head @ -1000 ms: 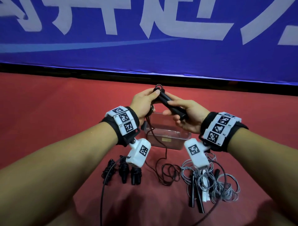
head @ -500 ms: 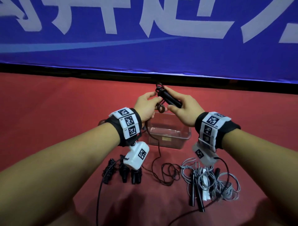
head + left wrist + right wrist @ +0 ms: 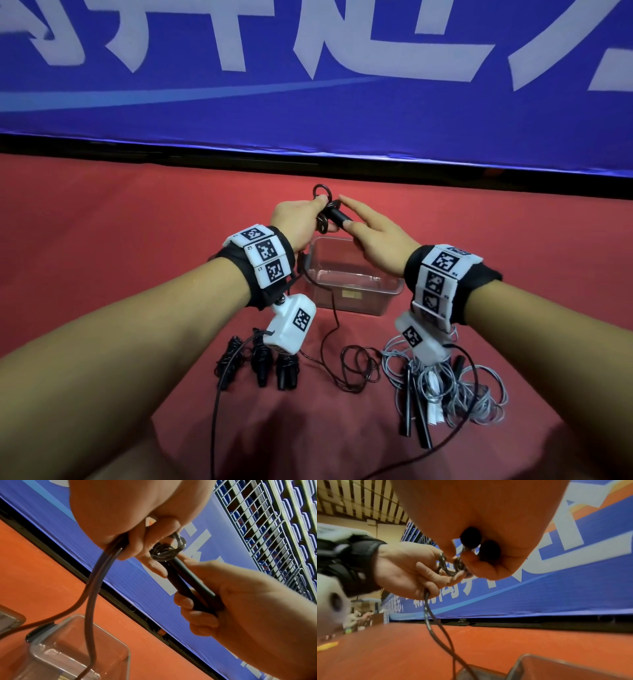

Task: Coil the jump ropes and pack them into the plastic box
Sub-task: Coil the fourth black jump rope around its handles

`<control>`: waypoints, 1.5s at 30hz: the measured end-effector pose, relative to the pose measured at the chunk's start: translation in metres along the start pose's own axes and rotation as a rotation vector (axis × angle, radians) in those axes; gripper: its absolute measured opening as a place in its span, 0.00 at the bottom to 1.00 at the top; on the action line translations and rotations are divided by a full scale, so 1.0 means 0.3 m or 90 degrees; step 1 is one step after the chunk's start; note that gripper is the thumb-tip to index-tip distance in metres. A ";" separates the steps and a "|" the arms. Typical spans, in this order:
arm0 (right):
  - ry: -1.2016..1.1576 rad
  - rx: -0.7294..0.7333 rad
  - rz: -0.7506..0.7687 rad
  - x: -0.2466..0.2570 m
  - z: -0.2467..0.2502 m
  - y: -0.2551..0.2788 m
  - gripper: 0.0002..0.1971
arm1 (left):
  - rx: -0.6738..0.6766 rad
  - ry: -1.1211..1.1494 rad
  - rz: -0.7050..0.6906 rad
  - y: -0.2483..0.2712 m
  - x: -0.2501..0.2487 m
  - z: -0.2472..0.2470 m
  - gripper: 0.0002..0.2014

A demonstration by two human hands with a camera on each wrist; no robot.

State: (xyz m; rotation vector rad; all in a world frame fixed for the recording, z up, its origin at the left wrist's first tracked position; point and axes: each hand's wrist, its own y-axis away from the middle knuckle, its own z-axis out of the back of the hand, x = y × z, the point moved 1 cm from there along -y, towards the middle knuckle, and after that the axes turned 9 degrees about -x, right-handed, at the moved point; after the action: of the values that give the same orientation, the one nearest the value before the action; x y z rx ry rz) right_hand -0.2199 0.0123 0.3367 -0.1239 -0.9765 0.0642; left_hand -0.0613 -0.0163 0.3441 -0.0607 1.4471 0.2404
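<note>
At lower left of the head view we count three wound black bundles (image 3: 258,364) lying in a row on the red surface (image 3: 102,240); we judge these coiled but not yet packed. Up at centre, our left hand (image 3: 297,221) pinches small loops of the dark rope (image 3: 322,202) and winds them onto the ends of the two black handles (image 3: 339,216), which our right hand (image 3: 378,245) grips side by side. The rope's slack (image 3: 356,368) trails down to a loose heap at lower centre, so this coil has only begun. Just below the hands, the plastic box (image 3: 352,301) looks to hold nothing yet. At lower right sits a tangled grey rope pile (image 3: 455,387), untouched; how many ropes it holds we cannot tell.
</note>
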 end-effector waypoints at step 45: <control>0.097 -0.044 0.050 0.046 -0.001 0.004 0.23 | 0.004 0.071 -0.061 0.042 -0.044 0.021 0.02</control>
State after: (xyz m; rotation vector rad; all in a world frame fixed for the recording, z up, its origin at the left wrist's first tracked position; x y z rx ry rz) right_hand -0.2119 0.0150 0.3478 -0.2280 -0.8213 0.0917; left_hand -0.0589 -0.0044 0.3592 -0.1406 1.5518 0.1554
